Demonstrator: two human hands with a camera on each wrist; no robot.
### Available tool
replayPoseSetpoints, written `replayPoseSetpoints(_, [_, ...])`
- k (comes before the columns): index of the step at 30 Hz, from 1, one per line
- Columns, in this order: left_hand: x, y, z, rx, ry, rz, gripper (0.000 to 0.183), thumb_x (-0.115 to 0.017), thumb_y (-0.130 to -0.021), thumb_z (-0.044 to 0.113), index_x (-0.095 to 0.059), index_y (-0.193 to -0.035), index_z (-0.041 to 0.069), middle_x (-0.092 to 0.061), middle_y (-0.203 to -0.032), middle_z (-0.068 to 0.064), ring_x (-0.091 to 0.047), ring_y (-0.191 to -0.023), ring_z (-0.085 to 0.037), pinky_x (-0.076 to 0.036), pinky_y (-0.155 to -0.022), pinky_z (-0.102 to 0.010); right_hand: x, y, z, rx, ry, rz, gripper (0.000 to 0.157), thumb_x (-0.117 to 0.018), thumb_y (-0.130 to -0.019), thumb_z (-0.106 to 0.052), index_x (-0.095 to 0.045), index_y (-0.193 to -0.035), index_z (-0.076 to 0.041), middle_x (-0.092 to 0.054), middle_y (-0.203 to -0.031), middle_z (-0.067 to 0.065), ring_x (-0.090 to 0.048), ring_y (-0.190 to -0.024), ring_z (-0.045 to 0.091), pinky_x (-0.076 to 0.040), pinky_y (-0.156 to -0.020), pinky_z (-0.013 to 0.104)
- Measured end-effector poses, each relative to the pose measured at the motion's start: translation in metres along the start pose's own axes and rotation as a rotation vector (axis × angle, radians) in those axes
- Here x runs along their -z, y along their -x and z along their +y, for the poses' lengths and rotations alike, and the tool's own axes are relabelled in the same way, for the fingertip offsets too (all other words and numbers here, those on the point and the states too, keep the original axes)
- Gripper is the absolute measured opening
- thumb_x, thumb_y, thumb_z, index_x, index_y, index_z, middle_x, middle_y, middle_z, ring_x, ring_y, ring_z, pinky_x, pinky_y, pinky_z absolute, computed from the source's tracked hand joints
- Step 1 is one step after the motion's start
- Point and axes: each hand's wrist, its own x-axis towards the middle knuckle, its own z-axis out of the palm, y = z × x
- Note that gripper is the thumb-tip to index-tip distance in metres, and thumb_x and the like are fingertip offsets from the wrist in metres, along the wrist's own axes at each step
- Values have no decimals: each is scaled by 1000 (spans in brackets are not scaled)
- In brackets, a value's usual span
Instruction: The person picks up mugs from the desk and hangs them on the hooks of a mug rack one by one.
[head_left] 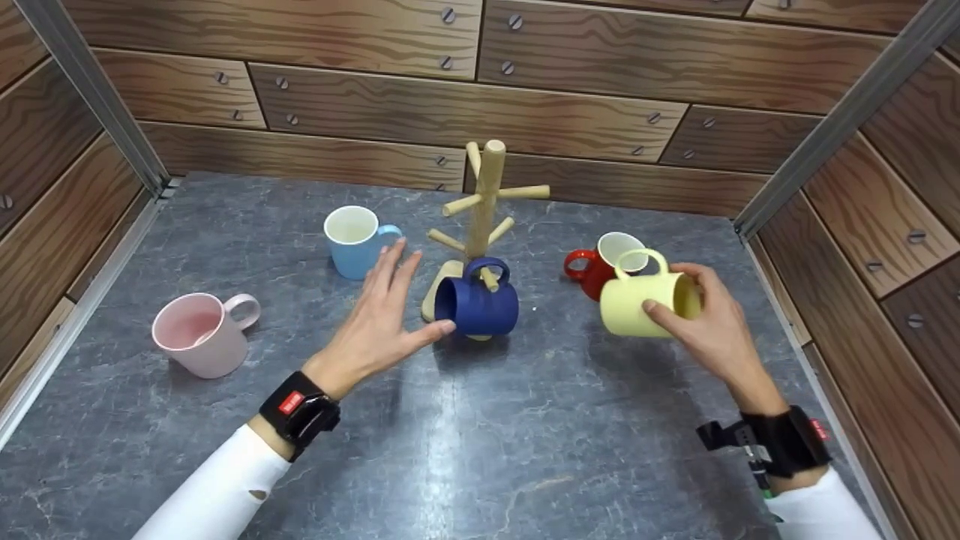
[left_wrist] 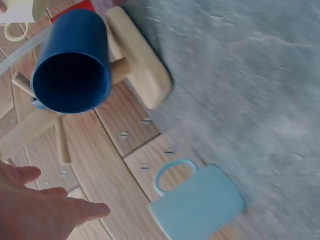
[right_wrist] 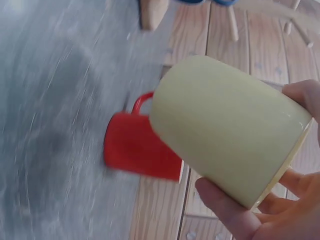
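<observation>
My right hand (head_left: 716, 322) grips a yellow mug (head_left: 637, 306) by its rim, the mug lying sideways in the air with its handle up. In the right wrist view the thumb presses the outside of the yellow mug (right_wrist: 225, 125) and the other fingers reach behind its rim. A dark blue mug (head_left: 484, 306) hangs by its handle from a low peg of the wooden mug tree (head_left: 487, 202). My left hand (head_left: 379, 315) is spread with nothing in it, its thumb tip right at the blue mug's edge. The light blue mug (head_left: 351, 251) stands behind its fingertips.
A red mug (head_left: 592, 277) stands at the right, partly covered by the yellow mug in the head view. At the left stands a pink mug (head_left: 206, 341). Wood-patterned walls (head_left: 360, 97) enclose the grey tabletop (head_left: 450, 450) at the back and sides.
</observation>
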Motion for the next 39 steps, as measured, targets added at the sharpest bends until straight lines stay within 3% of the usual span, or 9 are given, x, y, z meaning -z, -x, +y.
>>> replayPoseSetpoints(3, [-2, -3, 8, -25, 31, 18, 106, -64, -90, 72, -23, -165, 8, -8, -173, -14, -10, -158, -36, -19, -123, -59, -7, 2, -10, 17, -71, -12, 70, -83, -88, -30, -50, -145, -6, -57, -133, 22, -55, -112, 36, -45, -86, 44])
replayPoseSetpoints(6, [-6, -5, 16, -83, 66, 63, 100, -69, -91, 65, -30, -162, 6, -21, -169, -16, -28, -152, -37, -32, -119, -57, -15, 4, -20, 40, -133, -23, 69, -83, -88, -25, -50, -145, -5, -59, -130, 21, -59, -109, 34, -50, -84, 39])
replayPoseSetpoints(9, [-12, -9, 26, -169, 122, 104, 93, -74, -91, 56, -37, -157, 2, -34, -161, -18, -53, -135, -37, -45, -111, -50, -25, 6, -29, 69, -207, -34, 66, -84, -87, -19, -52, -143, -4, -61, -127, 18, -61, -107, 31, -55, -80, 31])
replayPoseSetpoints(13, [-19, -16, 39, -241, 236, 118, 91, -80, -89, 47, -39, -153, -2, -40, -155, -19, -63, -120, -36, -54, -102, -42, -35, 8, -41, 105, -284, -52, 64, -84, -86, -15, -53, -141, -3, -61, -127, 15, -62, -108, 27, -58, -78, 28])
replayPoseSetpoints(19, [-26, -20, 52, -220, 392, 76, 90, -86, -86, 37, -39, -153, -1, -42, -153, -18, -51, -135, -33, -49, -108, -36, -46, 12, -60, 139, -369, -74, 62, -83, -86, -10, -54, -141, -4, -62, -124, 13, -62, -107, 27, -57, -79, 29])
replayPoseSetpoints(24, [-29, -22, 59, -154, 488, 21, 92, -87, -85, 35, -38, -156, 3, -44, -148, -14, -49, -136, -27, -46, -110, -29, -53, 14, -72, 167, -433, -105, 63, -82, -87, -6, -53, -143, -4, -62, -127, 11, -63, -107, 27, -56, -81, 28])
replayPoseSetpoints(30, [-29, -26, 62, -73, 583, -48, 99, -88, -83, 39, -34, -159, 6, -43, -151, -10, -48, -140, -25, -44, -111, -28, -60, 14, -88, 219, -498, -138, 62, -81, -87, -3, -53, -143, -5, -63, -125, 11, -64, -104, 28, -57, -79, 30])
replayPoseSetpoints(39, [-29, -28, 62, -120, 630, -23, 104, -95, -76, 24, -35, -159, 5, -45, -144, -12, -47, -134, -23, -43, -112, -30, -69, 10, -109, 268, -579, -163, 62, -79, -85, 3, -52, -141, 0, -63, -124, 14, -66, -102, 30, -59, -78, 31])
